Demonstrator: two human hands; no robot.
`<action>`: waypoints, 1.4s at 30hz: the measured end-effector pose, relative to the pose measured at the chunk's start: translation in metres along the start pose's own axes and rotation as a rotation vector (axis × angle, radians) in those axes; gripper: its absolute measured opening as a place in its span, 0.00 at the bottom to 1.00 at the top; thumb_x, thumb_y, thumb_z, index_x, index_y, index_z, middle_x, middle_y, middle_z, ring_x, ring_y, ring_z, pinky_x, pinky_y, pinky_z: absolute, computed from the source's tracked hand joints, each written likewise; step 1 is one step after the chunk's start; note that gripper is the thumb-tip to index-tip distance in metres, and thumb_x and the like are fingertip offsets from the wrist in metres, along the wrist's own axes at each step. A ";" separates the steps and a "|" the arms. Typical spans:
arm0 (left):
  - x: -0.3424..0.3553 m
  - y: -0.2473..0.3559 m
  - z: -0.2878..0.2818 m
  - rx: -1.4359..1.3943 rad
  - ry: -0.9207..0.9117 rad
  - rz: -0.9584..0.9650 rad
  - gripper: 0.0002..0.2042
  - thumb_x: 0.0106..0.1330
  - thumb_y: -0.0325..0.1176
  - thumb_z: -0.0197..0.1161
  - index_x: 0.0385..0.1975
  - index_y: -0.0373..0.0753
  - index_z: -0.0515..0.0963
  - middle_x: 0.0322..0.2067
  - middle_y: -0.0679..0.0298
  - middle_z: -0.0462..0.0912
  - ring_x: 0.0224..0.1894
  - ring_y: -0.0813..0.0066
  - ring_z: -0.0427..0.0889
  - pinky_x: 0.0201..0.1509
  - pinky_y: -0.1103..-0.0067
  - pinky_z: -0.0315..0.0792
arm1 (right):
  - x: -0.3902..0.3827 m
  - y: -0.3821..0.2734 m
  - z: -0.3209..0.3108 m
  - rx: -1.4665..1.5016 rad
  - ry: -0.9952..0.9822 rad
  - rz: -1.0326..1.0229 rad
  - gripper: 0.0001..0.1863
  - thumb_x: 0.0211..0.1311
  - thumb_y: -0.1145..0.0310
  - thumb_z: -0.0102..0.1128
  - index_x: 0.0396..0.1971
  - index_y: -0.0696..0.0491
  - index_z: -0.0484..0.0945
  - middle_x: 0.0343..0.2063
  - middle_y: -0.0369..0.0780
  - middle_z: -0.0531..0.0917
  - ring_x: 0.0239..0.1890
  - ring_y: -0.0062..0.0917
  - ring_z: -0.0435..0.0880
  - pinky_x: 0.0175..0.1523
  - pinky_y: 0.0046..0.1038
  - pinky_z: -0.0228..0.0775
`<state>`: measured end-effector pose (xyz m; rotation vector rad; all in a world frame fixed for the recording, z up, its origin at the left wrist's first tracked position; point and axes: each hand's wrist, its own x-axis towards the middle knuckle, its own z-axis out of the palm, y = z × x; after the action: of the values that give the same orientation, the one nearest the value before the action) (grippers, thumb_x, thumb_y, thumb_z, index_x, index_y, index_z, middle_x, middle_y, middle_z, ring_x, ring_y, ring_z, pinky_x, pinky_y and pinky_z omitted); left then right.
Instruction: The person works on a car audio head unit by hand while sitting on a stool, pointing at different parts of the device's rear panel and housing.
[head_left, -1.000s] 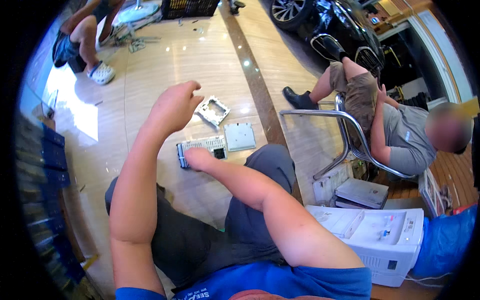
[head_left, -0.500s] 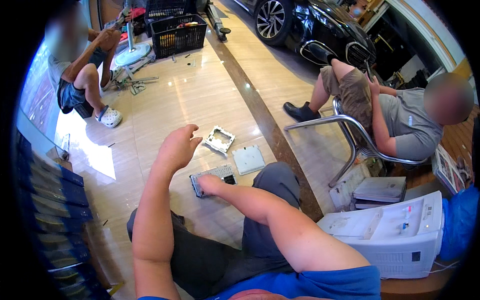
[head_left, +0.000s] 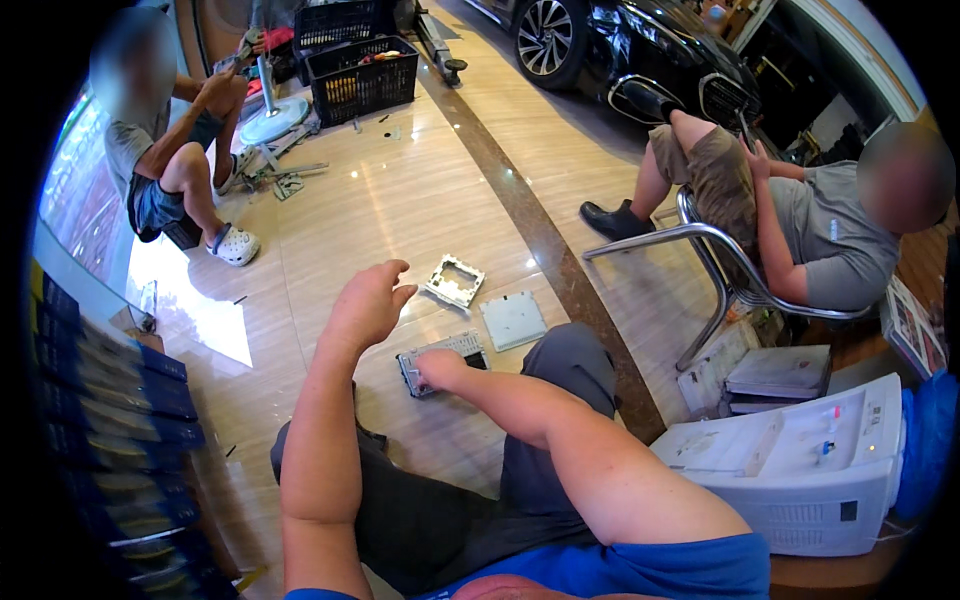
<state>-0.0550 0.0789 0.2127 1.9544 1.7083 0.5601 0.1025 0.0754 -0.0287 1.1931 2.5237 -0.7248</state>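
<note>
On the tiled floor before me lies a flat metal-cased electronic unit [head_left: 462,346] with slotted vents and a dark patch. My right hand [head_left: 440,370] is closed at its left end, fingers curled down onto the casing; the fingertips are partly hidden. Just beyond the unit, my left hand [head_left: 370,305] hovers with thumb and fingers apart, holding nothing. Nearest to it is a white rectangular frame [head_left: 440,290] with an open middle. A flat pale metal plate [head_left: 514,321] lies to the right of the frame, by my right knee.
A seated person [head_left: 170,160] works at the far left near scattered metal parts [head_left: 288,185]. Another person [head_left: 820,225] sits on a metal chair [head_left: 700,235] at right. A white appliance [head_left: 790,470] stands near right, blue boxes [head_left: 120,385] at left, black crates [head_left: 365,85] and a car [head_left: 640,50] behind.
The whole scene has shifted slightly to the right in view. Both hands keep nearly the same pose, and the unit, frame and plate stay in place relative to each other.
</note>
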 end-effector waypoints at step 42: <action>0.000 -0.015 0.024 0.016 -0.079 -0.011 0.19 0.63 0.34 0.65 0.53 0.35 0.76 0.46 0.46 0.82 0.49 0.49 0.81 0.52 0.64 0.75 | 0.003 -0.009 0.016 0.040 0.004 0.017 0.16 0.56 0.61 0.59 0.38 0.55 0.86 0.41 0.49 0.86 0.42 0.42 0.86 0.48 0.41 0.77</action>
<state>-0.0527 0.0781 0.1842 1.9507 1.6782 0.4602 0.0939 0.0636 -0.0405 1.2293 2.5106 -0.7728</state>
